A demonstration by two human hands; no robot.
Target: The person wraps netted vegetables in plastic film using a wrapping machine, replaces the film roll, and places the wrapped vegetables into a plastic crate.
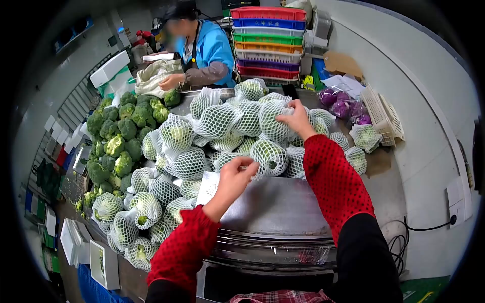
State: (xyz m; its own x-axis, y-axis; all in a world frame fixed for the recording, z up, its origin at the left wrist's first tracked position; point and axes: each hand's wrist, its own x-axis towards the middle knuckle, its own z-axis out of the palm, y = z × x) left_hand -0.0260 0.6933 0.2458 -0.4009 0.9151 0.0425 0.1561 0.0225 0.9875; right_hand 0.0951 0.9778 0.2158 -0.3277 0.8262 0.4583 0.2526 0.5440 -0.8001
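Note:
A pile of broccoli heads in white foam nets covers the metal table. My right hand (297,119) rests its thumb and fingers on one netted broccoli (273,124) near the top of the pile, gripping its side. In front of the pile, my left hand (233,181) is raised with loosely bent fingers and nothing visible in it. Just right of its fingertips lies another netted broccoli (269,157), its stem end toward me. Bare broccoli heads (121,134) are heaped at the left.
Across the table a person in a blue vest (209,48) handles a pale sack (155,76). Stacked colored crates (269,45) stand behind. Bagged purple vegetables (346,105) and a cream basket (380,116) lie at right. The steel tabletop (278,207) shows in front of me.

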